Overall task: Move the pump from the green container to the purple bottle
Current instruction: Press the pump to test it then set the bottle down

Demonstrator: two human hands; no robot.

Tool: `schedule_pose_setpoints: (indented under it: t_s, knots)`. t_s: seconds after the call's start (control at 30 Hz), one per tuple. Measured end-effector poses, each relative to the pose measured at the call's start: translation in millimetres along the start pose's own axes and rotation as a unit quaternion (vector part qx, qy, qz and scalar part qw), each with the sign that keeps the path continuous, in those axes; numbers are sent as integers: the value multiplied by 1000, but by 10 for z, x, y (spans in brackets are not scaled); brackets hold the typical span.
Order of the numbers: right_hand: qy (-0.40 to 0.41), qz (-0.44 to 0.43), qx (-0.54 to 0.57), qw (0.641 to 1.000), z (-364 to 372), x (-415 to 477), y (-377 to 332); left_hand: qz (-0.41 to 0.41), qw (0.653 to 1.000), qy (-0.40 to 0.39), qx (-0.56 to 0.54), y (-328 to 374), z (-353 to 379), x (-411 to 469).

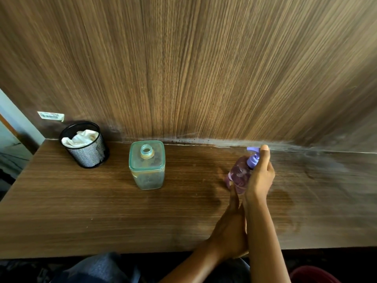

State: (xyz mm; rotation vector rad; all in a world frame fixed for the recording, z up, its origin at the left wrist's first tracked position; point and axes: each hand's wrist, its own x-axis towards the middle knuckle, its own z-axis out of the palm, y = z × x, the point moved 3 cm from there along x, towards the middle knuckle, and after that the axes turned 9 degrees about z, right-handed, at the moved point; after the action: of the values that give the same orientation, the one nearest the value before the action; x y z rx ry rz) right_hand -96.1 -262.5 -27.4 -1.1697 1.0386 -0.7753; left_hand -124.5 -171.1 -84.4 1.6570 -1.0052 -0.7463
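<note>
The green container (147, 166) stands at the middle of the wooden desk, its round neck open with no pump in it. To its right, near the back wall, is the purple bottle (238, 174), with the lilac pump (253, 158) sitting in its neck and the nozzle pointing left. My right hand (260, 176) wraps the pump from the right, with one finger lying over the pump head. My left hand (230, 223) reaches up from below, its fingers against the near lower side of the bottle; my right forearm hides part of it.
A black mesh cup (85, 146) stuffed with white cloth stands at the back left of the desk (102, 211). A wood-grain wall panel rises directly behind. The desk's left edge drops off beside the cup. My knees show below the front edge.
</note>
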Motion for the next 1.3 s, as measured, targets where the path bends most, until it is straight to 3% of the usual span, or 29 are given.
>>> schedule_pose_setpoints:
  t_s: [0.17,0.37,0.5,0.63,0.87,1.2,1.3]
  knots:
    - [4,12,-2,1000,4,4,-18,53,998,-2,-17,118,-31,-17]
    - [3,17,0,1000,9,16,-38,149,988,-4,36,206,-84,-14]
    - [-2,10,2,1000,4,57,-16,131,990,-10,44,173,-63,8]
    - [2,3,-12,1000,-3,90,36,47,997,-13,51,60,-27,13]
    - [-13,-6,-2,1000,-5,61,40,132,988,-19,79,146,-67,14]
    - [-66,0,40,997,-54,14,20,51,991,-21,123,-35,-68,19]
    - [-61,6,33,998,-148,34,12,14,990,38,132,-7,-151,-32]
